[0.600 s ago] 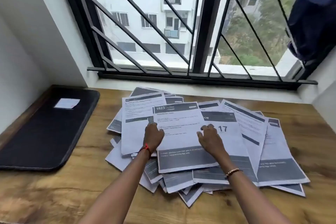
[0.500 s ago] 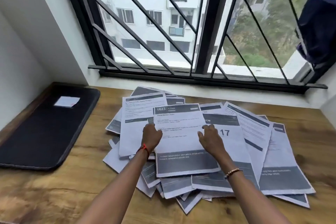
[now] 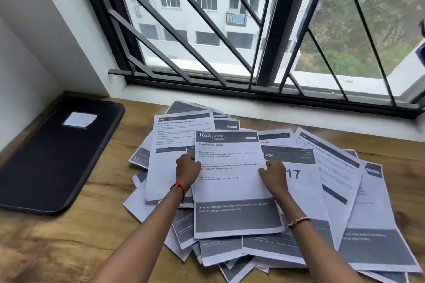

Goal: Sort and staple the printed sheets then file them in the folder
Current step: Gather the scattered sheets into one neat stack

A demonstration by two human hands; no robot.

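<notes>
A loose heap of printed sheets [image 3: 345,202] covers the middle of the wooden desk [image 3: 69,248]. On top lies a sheet headed "1623 KITCHEN" [image 3: 232,193]. My left hand [image 3: 187,173] grips its left edge and my right hand [image 3: 274,176] grips its right edge, fingers curled over the paper. A closed black folder [image 3: 53,161] with a white label [image 3: 80,119] lies flat at the left of the desk, apart from the papers. No stapler is in view.
A barred window [image 3: 253,41] with a dark sill runs along the back of the desk. White walls close in the left side and the far right corner. Bare wood shows in front of the folder.
The view has drawn closer and tilted. Both hands hold the same places on the 1623 sheet, which sits a little straighter on the heap.
</notes>
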